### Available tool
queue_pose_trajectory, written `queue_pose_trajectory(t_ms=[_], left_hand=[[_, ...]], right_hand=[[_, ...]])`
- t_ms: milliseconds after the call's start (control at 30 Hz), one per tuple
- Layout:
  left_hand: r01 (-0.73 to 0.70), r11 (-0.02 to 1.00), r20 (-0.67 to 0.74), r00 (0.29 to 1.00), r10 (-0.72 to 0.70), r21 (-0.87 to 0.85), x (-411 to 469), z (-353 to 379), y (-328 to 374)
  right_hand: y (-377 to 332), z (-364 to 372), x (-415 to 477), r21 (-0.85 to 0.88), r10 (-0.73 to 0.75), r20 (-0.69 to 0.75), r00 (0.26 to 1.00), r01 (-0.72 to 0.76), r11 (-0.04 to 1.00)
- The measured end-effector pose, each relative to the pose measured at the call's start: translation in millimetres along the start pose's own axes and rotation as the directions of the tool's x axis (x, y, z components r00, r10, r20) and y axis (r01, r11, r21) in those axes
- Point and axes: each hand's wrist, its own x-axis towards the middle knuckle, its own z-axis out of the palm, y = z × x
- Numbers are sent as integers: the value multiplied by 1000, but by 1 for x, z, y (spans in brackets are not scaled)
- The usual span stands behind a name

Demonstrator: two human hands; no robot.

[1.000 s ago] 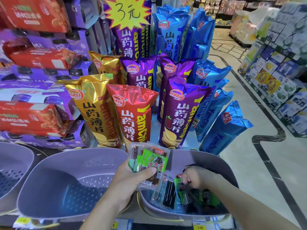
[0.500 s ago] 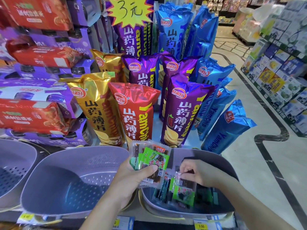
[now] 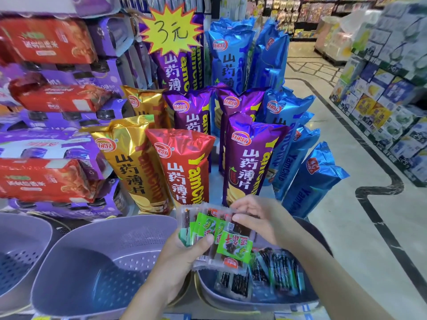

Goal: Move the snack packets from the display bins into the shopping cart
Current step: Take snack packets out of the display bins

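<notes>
**Head view.** The left hand (image 3: 182,257) grips a fanned stack of clear-wrapped snack packets (image 3: 203,227) with green labels. Its thumb is pressed across the front of the stack and its fingers are curled behind. The right hand (image 3: 256,218), just above and to the right of the left, pinches the upper edge of the front packet (image 3: 235,247), thumb on its face and fingers curled over the top. This packet lies against the stack with its red logo at the lower end. Directly below both hands sits a lilac display bin (image 3: 265,304) holding loose packets (image 3: 277,271) of the same kind, lying flat. To the left of the left hand stands a second, perforated lilac bin (image 3: 99,262), and farther left a third bin (image 3: 20,250) is cut by the frame edge. Beyond the hands, yam chip bags stand upright in rows: gold (image 3: 131,162), red (image 3: 184,167), purple (image 3: 247,162) and, to the right, blue (image 3: 312,181). A yellow star-shaped price sign (image 3: 171,31) reading "3元" sits above them. Stacked red and purple cartons (image 3: 46,181) fill the space far left of the hands, and a polished floor (image 3: 358,239) runs off to the right.
</notes>
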Motion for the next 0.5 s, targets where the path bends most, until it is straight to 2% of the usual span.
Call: queue_pose_trajectory(t_ms=[133,300,433,500], left_hand=[[-6,999,5,1000,6,-37,-1,-2,0],[-9,1000,-14,1000,9,-5,0,-3,-1],[-10,1000,2,1000,10,17,2,-2,-1],[-16,1000,5,1000,16,11,2,-2,-2]], right_hand=[[-7,25,8,-36,-22,-140,990,17,999],[-4,53,14,13,-38,-243,969,42,999],[0,28,11,-17,62,-77,995,-64,998],[13,8,8,56,164,20,986,-165,985]])
